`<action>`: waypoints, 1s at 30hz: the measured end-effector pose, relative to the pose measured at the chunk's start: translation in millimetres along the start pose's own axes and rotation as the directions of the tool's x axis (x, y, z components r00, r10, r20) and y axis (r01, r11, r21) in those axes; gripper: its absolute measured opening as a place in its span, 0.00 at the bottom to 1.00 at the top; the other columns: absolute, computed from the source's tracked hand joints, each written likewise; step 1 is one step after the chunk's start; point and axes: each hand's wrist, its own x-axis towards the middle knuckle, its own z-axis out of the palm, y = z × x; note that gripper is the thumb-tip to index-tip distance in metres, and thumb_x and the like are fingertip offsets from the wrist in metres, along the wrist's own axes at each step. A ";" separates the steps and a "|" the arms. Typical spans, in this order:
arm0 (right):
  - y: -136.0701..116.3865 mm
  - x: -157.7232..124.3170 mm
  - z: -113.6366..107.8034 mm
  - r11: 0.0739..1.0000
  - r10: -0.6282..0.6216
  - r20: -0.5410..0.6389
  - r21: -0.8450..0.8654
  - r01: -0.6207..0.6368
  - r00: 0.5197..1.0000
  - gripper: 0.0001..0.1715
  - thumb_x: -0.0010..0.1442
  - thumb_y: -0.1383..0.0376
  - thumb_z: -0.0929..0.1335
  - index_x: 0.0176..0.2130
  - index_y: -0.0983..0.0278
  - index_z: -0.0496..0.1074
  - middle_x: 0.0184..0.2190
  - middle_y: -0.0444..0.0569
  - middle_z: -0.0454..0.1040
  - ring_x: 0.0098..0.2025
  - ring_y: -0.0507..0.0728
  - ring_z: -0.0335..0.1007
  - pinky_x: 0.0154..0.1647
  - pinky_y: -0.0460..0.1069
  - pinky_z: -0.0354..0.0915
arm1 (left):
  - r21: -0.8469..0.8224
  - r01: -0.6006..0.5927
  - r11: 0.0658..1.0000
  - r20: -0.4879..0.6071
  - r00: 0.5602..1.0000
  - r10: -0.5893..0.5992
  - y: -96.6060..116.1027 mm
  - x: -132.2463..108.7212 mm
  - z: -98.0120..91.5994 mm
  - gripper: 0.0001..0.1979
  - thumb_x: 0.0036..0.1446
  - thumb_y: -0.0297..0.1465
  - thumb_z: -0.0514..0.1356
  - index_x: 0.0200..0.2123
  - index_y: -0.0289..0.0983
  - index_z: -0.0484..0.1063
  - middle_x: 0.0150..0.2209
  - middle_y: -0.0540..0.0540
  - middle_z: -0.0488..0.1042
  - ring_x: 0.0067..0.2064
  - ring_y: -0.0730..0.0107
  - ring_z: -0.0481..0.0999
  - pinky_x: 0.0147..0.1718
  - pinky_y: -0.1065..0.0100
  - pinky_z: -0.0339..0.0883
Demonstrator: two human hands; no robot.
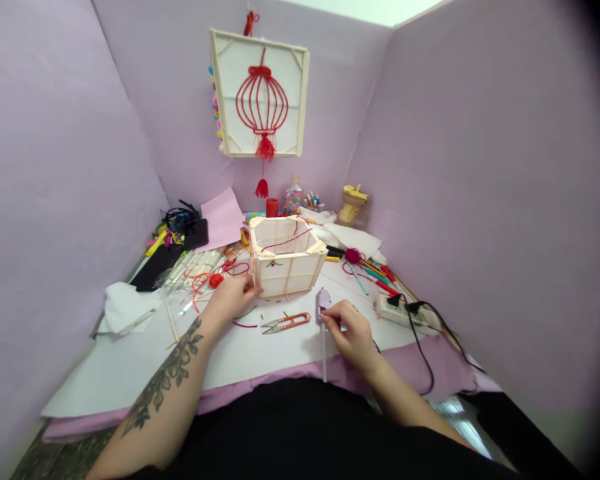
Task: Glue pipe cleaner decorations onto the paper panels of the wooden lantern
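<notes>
A box-shaped lantern frame (293, 272) of pale sticks and white paper stands on the table, its top side uncovered. My left hand (237, 295) is at its lower left corner, thumb and fingers closed there. A tiny green and red decoration (274, 264) sits on its near face. My right hand (351, 335) is closed at a small lilac glue gun (323, 297); the handle is mostly hidden. A long whitish glue stick (324, 360) sticks out of its back towards me. Orange-handled thread snips (286, 323) lie between my hands, near purple and green snippets (245, 325).
A finished lantern (263, 93) hangs on the back wall. On the right are a power strip (407, 313) with black cables, pens and a dark red yarn ball (353, 256). Bagged sticks (193, 270), orange-red yarn (215, 280) and white cloth (127, 308) lie left.
</notes>
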 end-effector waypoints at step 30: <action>-38.4 10.3 16.0 0.982 -0.154 0.148 0.133 0.135 0.977 0.09 0.63 0.70 0.66 0.44 0.61 0.72 0.39 0.51 0.75 0.42 0.56 0.69 0.45 0.53 0.68 | -0.029 -0.124 0.992 0.097 0.987 0.126 32.2 -58.5 -21.9 0.07 0.61 0.30 0.51 0.33 0.37 0.67 0.34 0.44 0.71 0.39 0.62 0.70 0.41 0.62 0.63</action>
